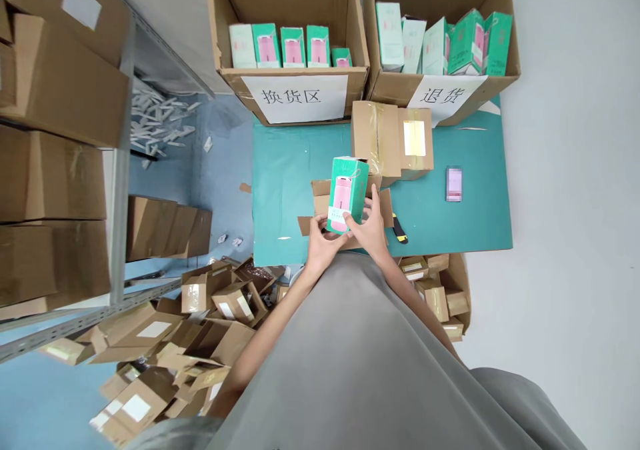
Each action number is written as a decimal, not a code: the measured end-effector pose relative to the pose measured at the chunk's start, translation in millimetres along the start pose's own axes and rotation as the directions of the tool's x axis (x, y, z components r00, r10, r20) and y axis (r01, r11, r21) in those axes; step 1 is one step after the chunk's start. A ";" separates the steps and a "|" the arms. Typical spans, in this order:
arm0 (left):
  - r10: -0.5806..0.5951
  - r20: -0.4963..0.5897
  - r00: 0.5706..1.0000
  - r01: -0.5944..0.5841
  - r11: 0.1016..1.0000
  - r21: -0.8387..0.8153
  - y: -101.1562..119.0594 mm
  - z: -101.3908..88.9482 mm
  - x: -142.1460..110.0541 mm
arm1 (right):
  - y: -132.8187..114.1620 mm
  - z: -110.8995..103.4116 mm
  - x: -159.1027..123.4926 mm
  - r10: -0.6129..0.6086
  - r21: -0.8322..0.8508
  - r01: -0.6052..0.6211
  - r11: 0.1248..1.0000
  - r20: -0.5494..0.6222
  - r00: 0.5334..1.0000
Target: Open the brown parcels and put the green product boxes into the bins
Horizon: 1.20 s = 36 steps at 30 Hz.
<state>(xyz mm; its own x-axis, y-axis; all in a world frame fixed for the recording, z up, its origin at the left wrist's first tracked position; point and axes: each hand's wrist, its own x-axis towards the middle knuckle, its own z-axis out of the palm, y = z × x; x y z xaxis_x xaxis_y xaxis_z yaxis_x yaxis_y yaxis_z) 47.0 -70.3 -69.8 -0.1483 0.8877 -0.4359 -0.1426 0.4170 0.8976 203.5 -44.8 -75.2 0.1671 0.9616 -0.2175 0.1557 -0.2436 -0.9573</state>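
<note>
A green product box (356, 187) with a pink bottle-shaped item printed on its front is held up in both hands above the table. My left hand (323, 240) grips its lower left corner, fingers closed on it. On the lower right, my right hand (369, 229) wraps it, with the thumb across the front. Under the product box sits a small brown carton (321, 203) with its flaps spread open; the hands and product box hide most of its inside. A black and yellow box cutter (399, 229) lies just right of this carton.
Two taped cartons (376, 137) stand behind my hands. A phone (454, 185) lies to the right on the green table (285, 170). Two large labelled cartons (233, 80) hold several product boxes at the back. Opened cartons (150, 330) litter the floor beside a shelf (119, 170).
</note>
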 end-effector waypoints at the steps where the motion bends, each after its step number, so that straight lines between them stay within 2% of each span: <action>1: -0.024 0.025 0.999 0.025 0.999 -0.042 1.6 0.0 -0.6 | 1.9 -1.6 0.9 0.008 0.030 -0.008 1.000 0.002 1.000; 5: -0.193 0.151 0.970 0.230 0.928 -0.294 7.2 -2.7 -0.1 | 8.3 -7.9 2.4 0.037 0.175 -0.042 0.984 0.035 0.999; 8: -0.261 0.230 0.938 0.333 0.865 -0.376 8.9 -5.5 1.0 | 11.3 -11.3 2.4 0.050 0.227 -0.062 0.972 0.059 0.997; 13: -0.253 0.239 0.937 0.330 0.864 -0.380 7.7 -6.7 -0.3 | 13.3 -15.8 4.4 0.056 0.243 -0.076 0.967 0.090 0.994; 20: -0.190 0.276 0.942 0.281 0.897 -0.340 7.5 -11.6 1.8 | 11.0 -15.6 6.9 0.001 0.258 -0.030 0.966 0.111 0.994; 25: -0.182 0.373 0.910 0.301 0.908 -0.291 6.0 -30.5 3.8 | -10.2 -33.3 21.4 -0.111 0.282 0.102 0.954 0.016 0.994; 28: -0.190 0.403 0.895 0.321 0.903 -0.287 2.3 -38.6 2.0 | -28.4 -45.1 27.4 -0.153 0.216 0.144 0.966 0.027 0.988; 32: -0.208 0.314 0.926 0.315 0.885 -0.343 -4.8 -37.5 7.3 | -47.7 -43.0 12.6 -0.252 0.086 0.247 0.965 0.055 0.966; 36: -0.208 0.148 0.967 0.253 0.869 -0.425 -8.5 -32.2 23.2 | -57.4 -28.1 -22.5 -0.437 -0.090 0.450 0.888 0.134 0.889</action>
<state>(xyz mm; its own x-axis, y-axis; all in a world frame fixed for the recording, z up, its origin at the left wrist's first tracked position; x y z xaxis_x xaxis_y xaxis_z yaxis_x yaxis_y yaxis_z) 13.2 -59.6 -89.6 0.0313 0.8002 -0.5990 -0.5772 0.5037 0.6427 218.2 -56.0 -10.0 -0.0502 0.9786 0.1996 0.3012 0.2054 -0.9312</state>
